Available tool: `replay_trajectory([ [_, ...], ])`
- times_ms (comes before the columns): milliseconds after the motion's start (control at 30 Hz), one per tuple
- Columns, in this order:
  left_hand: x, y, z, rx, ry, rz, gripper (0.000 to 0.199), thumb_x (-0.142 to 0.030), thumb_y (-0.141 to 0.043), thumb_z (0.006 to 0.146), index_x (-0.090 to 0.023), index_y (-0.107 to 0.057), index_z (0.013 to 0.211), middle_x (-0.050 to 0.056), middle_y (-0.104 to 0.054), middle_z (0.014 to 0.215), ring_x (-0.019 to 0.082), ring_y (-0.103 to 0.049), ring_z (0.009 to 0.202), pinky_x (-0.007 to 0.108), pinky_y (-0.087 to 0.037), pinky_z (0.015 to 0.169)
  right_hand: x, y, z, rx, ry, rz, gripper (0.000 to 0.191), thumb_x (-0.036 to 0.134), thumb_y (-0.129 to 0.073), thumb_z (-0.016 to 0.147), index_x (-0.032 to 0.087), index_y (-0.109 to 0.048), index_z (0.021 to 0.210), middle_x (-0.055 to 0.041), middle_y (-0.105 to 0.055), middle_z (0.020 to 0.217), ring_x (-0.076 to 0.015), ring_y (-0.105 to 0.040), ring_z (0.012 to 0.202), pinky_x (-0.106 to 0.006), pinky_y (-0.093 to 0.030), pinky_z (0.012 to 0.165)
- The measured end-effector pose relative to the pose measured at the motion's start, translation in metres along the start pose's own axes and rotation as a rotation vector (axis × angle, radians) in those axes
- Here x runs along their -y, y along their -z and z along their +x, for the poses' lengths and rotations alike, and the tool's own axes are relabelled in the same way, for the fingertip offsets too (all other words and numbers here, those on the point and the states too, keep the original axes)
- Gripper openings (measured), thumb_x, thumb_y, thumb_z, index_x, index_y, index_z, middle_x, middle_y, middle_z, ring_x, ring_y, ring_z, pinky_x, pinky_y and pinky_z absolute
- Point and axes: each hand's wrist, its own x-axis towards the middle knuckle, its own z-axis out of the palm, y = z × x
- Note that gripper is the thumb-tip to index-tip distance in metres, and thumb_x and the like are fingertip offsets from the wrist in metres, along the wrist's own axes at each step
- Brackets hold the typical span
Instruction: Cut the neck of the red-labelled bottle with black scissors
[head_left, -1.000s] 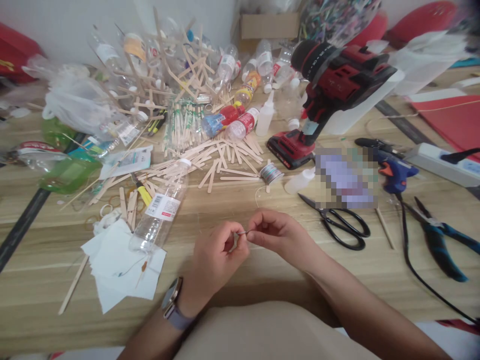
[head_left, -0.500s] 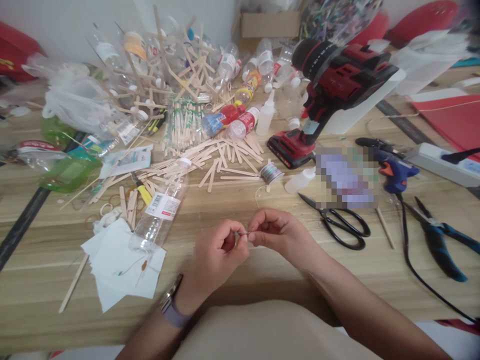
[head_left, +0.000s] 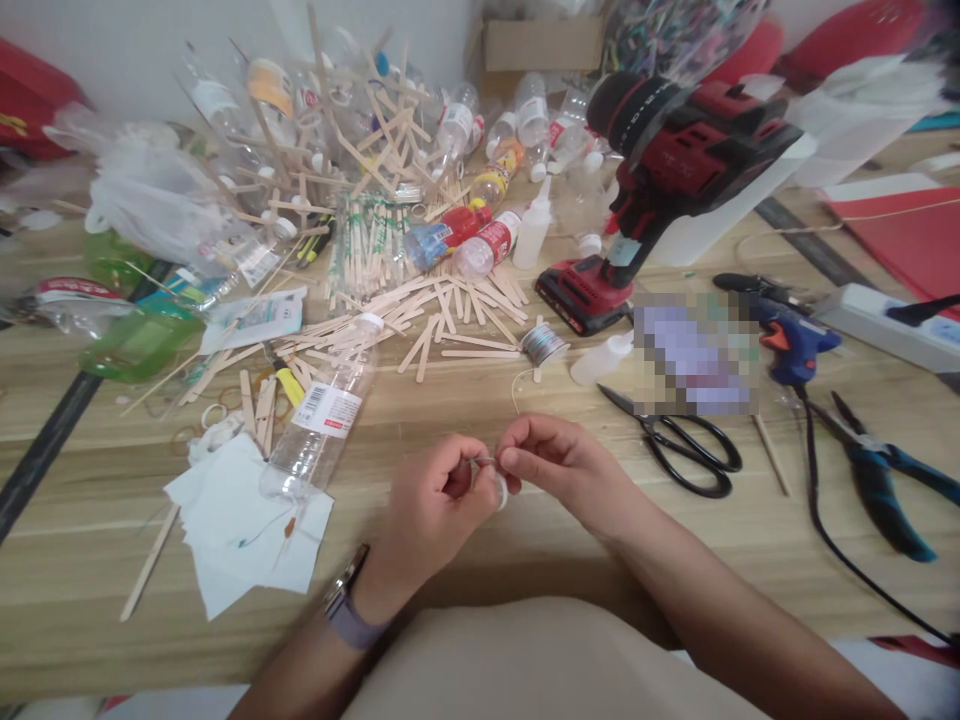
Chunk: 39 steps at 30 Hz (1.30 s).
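Note:
My left hand (head_left: 442,495) pinches a small white round piece (head_left: 502,490), which looks like a bottle cap and shows between the fingertips. Against it, my right hand (head_left: 551,465) has thumb and forefinger closed on a thin string (head_left: 484,460) that runs across to the left fingers. Both hands nearly touch above the front of the wooden table. A spool of thread (head_left: 544,344) lies just beyond them, its loose end coming down toward my right hand. To the left lies a clear plastic bottle (head_left: 319,425) on its side, its base over white paper (head_left: 247,545).
Black scissors (head_left: 686,450), a glue gun (head_left: 791,340) and pliers (head_left: 885,470) lie to the right. A red drill (head_left: 667,160) stands behind the spool. Wooden sticks (head_left: 420,300) and plastic bottles (head_left: 454,125) are piled at the back left.
The white round piece now shows below my fingertips, where it was hidden before. Both hands have shifted and turned only slightly.

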Motion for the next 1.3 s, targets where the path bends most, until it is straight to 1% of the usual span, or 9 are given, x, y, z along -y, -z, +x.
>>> replay_trajectory([
  [367, 0.000, 0.002, 0.001, 0.008, 0.181, -0.305, 0.016, -0.031, -0.060, 0.079, -0.020, -0.054, 0.069, -0.008, -0.038, 0.048, 0.006, -0.031, 0.042, 0.019, -0.024, 0.039, -0.006, 0.004, -0.002, -0.045, 0.021, 0.074, 0.028, 0.041, -0.078, 0.078, 0.018, -0.063, 0.070, 0.0011, -0.063, 0.064, -0.0108, -0.054, 0.057, -0.025, -0.043, 0.058],
  [633, 0.008, 0.004, 0.003, -0.014, 0.243, -0.694, 0.025, -0.043, -0.058, 0.081, -0.021, -0.053, 0.071, -0.012, -0.018, 0.043, 0.005, -0.013, 0.037, 0.021, -0.015, 0.037, -0.003, 0.005, -0.003, -0.067, 0.031, 0.091, 0.029, 0.040, -0.078, 0.077, 0.018, -0.062, 0.069, 0.0011, -0.061, 0.065, -0.0114, -0.052, 0.058, -0.025, -0.040, 0.057],
  [733, 0.004, 0.006, 0.007, -0.039, 0.269, -0.807, 0.021, -0.040, -0.058, 0.078, -0.022, -0.051, 0.070, -0.013, -0.014, 0.042, 0.005, -0.008, 0.036, 0.020, -0.011, 0.035, -0.002, 0.005, -0.003, -0.079, 0.046, 0.087, 0.031, 0.044, -0.075, 0.081, 0.019, -0.060, 0.072, 0.0008, -0.059, 0.067, -0.0121, -0.050, 0.060, -0.026, -0.040, 0.060],
  [867, 0.004, 0.007, 0.009, -0.031, 0.274, -0.838, 0.017, -0.035, -0.055, 0.078, -0.023, -0.049, 0.067, -0.013, -0.011, 0.042, 0.005, -0.005, 0.035, 0.020, -0.009, 0.034, -0.003, 0.003, -0.004, -0.074, 0.135, 0.069, 0.034, 0.050, -0.069, 0.084, 0.020, -0.055, 0.077, -0.0001, -0.056, 0.075, -0.0140, -0.050, 0.067, -0.029, -0.041, 0.066],
  [933, 0.005, 0.007, 0.009, -0.028, 0.217, -0.841, 0.017, -0.031, -0.054, 0.077, -0.022, -0.048, 0.064, -0.011, -0.018, 0.045, 0.005, -0.009, 0.036, 0.021, -0.010, 0.034, -0.003, 0.001, -0.005, -0.078, 0.162, 0.093, 0.034, 0.050, -0.070, 0.083, 0.021, -0.053, 0.077, -0.0011, -0.056, 0.082, -0.0132, -0.049, 0.067, -0.029, -0.042, 0.067],
  [1033, 0.006, 0.007, 0.008, -0.030, 0.128, -0.782, 0.017, -0.024, -0.054, 0.073, -0.020, -0.049, 0.058, -0.004, -0.042, 0.064, 0.004, -0.024, 0.040, 0.023, -0.017, 0.037, 0.001, -0.004, -0.007, -0.080, 0.109, 0.192, 0.036, 0.048, -0.073, 0.080, 0.021, -0.051, 0.076, -0.0019, -0.060, 0.092, -0.0075, -0.041, 0.054, -0.027, -0.040, 0.058],
  [1133, 0.004, 0.008, 0.005, 0.051, 0.091, -0.733, 0.019, -0.022, -0.052, 0.074, -0.018, -0.047, 0.057, 0.001, -0.058, 0.087, 0.003, -0.032, 0.044, 0.025, -0.023, 0.039, 0.003, -0.008, -0.008, -0.013, 0.021, 0.307, 0.037, 0.048, -0.071, 0.081, 0.021, -0.047, 0.075, 0.0020, -0.062, 0.084, -0.0020, -0.030, 0.040, -0.023, -0.030, 0.046],
  [1233, 0.002, 0.009, 0.002, 0.218, 0.068, -0.807, 0.022, -0.025, -0.048, 0.080, -0.020, -0.041, 0.059, 0.000, -0.061, 0.077, 0.003, -0.026, 0.037, 0.026, -0.021, 0.037, 0.000, -0.010, -0.009, 0.086, 0.004, 0.402, 0.033, 0.046, -0.069, 0.085, 0.022, -0.047, 0.079, 0.0075, -0.056, 0.070, -0.0006, -0.028, 0.034, -0.020, -0.024, 0.042],
  [1300, 0.002, 0.010, 0.001, 0.260, 0.073, -0.792, 0.023, -0.025, -0.046, 0.082, -0.021, -0.038, 0.061, -0.002, -0.057, 0.066, 0.005, -0.024, 0.038, 0.026, -0.021, 0.038, -0.004, -0.011, -0.009, 0.146, 0.035, 0.408, 0.030, 0.042, -0.067, 0.088, 0.022, -0.047, 0.081, 0.0085, -0.054, 0.067, -0.0014, -0.031, 0.036, -0.020, -0.024, 0.042],
])
